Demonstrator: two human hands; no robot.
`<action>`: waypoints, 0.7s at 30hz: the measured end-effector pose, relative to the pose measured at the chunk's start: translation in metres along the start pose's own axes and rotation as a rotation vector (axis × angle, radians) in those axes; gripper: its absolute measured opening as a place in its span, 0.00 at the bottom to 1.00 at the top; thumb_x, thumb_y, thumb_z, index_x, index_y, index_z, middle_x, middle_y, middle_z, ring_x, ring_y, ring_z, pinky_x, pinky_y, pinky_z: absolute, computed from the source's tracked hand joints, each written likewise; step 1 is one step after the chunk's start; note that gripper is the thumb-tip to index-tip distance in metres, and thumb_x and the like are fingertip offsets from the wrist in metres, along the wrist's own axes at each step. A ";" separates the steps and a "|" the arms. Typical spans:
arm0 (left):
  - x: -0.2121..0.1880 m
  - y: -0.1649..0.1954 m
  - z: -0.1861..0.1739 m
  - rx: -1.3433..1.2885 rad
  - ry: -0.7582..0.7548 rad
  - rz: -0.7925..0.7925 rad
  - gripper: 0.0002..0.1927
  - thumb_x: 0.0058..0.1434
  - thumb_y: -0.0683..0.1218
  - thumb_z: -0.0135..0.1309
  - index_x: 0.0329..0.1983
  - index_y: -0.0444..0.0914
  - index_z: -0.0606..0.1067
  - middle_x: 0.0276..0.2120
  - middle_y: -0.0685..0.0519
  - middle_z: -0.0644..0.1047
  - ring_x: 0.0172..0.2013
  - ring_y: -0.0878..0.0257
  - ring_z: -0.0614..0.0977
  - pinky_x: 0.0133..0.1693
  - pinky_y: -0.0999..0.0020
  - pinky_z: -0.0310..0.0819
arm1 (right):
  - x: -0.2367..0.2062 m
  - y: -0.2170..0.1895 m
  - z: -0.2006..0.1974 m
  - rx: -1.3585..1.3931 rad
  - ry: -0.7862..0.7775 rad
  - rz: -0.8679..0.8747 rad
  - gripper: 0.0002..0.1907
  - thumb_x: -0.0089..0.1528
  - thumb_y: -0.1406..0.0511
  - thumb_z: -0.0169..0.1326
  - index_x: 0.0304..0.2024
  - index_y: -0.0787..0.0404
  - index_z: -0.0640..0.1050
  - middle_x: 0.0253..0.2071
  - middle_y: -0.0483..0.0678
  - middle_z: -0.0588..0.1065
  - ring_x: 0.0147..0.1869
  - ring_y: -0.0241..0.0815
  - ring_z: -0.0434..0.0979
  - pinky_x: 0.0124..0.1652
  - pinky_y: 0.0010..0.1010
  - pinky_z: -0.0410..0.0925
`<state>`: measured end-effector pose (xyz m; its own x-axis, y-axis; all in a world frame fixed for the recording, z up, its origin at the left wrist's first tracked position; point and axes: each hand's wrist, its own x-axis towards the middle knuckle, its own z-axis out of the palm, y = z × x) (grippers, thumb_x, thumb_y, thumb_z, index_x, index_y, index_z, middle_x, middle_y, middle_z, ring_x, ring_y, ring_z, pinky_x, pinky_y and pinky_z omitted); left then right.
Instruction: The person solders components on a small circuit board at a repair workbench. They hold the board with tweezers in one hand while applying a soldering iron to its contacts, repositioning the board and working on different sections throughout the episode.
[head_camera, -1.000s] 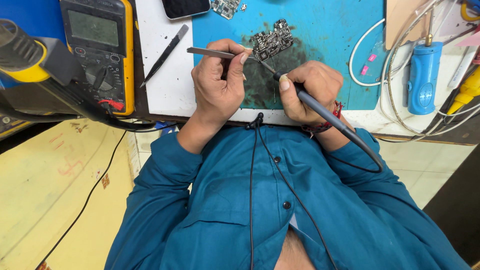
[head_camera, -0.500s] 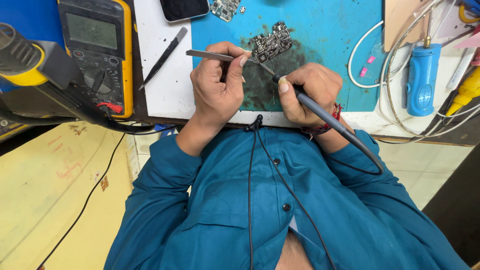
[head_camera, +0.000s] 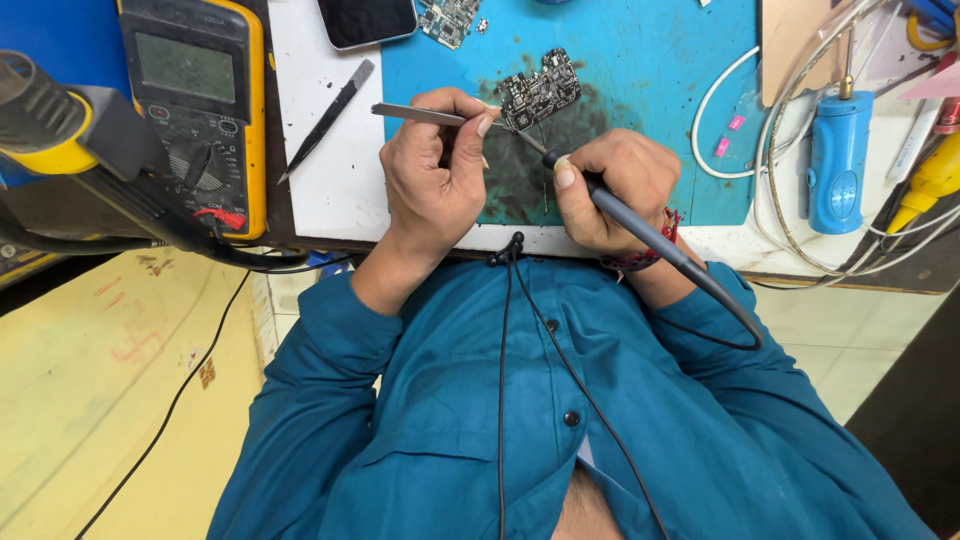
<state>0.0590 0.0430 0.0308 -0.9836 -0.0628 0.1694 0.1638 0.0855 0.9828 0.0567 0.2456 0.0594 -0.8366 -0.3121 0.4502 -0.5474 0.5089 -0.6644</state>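
My left hand (head_camera: 432, 172) is closed around metal tweezers (head_camera: 420, 115), whose tips reach toward a small black circuit board (head_camera: 540, 96) lying on the blue work mat (head_camera: 650, 70). A grey soldering iron (head_camera: 640, 235) sits in my right hand (head_camera: 610, 185), held like a pen. Its thin tip points up at the lower edge of the board. The iron's dark cable loops back past my right wrist. Both hands rest close together on the scorched, dark patch of the mat.
A yellow multimeter (head_camera: 195, 110) and a yellow-and-black hot-air handle (head_camera: 50, 125) lie at the left. Spare tweezers (head_camera: 325, 120) rest on the white bench top, a phone (head_camera: 368, 20) at the top. A blue tool (head_camera: 838, 165) and white cables (head_camera: 770, 150) crowd the right.
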 end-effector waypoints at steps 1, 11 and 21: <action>0.000 0.000 0.000 0.002 -0.002 0.003 0.05 0.75 0.36 0.54 0.50 0.33 0.71 0.39 0.49 0.83 0.30 0.70 0.82 0.32 0.76 0.76 | 0.000 -0.001 0.000 -0.001 0.000 0.002 0.08 0.66 0.71 0.59 0.33 0.63 0.73 0.26 0.51 0.74 0.27 0.48 0.74 0.30 0.37 0.65; -0.001 0.000 0.000 0.005 -0.003 0.010 0.05 0.75 0.36 0.55 0.50 0.33 0.71 0.38 0.50 0.82 0.30 0.70 0.82 0.29 0.79 0.75 | 0.000 -0.001 -0.001 -0.007 -0.003 -0.001 0.08 0.65 0.71 0.59 0.32 0.64 0.73 0.26 0.51 0.74 0.27 0.49 0.73 0.29 0.37 0.64; 0.000 0.000 0.001 -0.007 0.002 0.023 0.04 0.75 0.36 0.54 0.49 0.33 0.71 0.39 0.49 0.83 0.31 0.70 0.82 0.32 0.76 0.76 | 0.000 -0.001 -0.001 -0.016 0.000 -0.002 0.09 0.65 0.71 0.59 0.32 0.63 0.72 0.25 0.51 0.73 0.26 0.49 0.73 0.29 0.37 0.64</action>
<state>0.0590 0.0435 0.0307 -0.9793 -0.0628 0.1925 0.1873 0.0803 0.9790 0.0572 0.2453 0.0609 -0.8354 -0.3128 0.4519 -0.5487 0.5207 -0.6540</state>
